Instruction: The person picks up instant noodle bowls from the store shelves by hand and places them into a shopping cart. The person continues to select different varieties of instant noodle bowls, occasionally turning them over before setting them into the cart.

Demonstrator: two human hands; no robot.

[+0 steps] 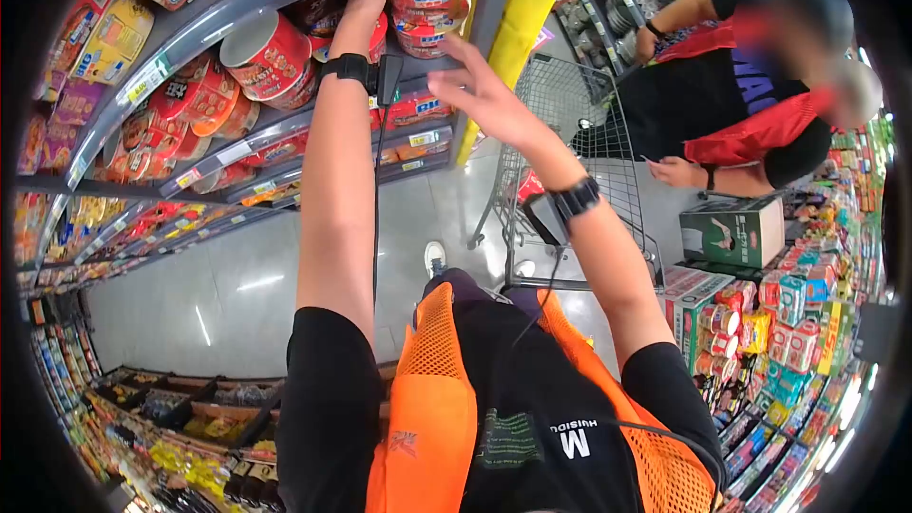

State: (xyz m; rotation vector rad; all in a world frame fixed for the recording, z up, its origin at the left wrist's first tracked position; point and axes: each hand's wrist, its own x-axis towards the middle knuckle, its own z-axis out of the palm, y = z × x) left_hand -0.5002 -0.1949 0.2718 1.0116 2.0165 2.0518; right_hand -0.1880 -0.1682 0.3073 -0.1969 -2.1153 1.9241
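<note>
My left hand [368, 2] reaches deep into a shelf of instant noodle tubs, its fingers hidden under the upper shelf's edge. Just right of it stand stacked red noodle tubs [429, 2]. My right hand [483, 100] is open in front of this stack, fingers apart and the fingertips close to the lower tub, with nothing held. To the left of my left forearm, a large red tub with a white lid [270, 55] rests tilted on the shelf. Another red tub [378, 38] shows partly behind my left wrist.
A yellow post [518, 24] edges the shelf on the right. Beside it stands a wire shopping cart [570, 133]. A person in a red vest [750, 133] is near the cart. Green cartons [731, 233] and packed goods are stacked at right; a bottom-left rack holds produce trays [180, 408].
</note>
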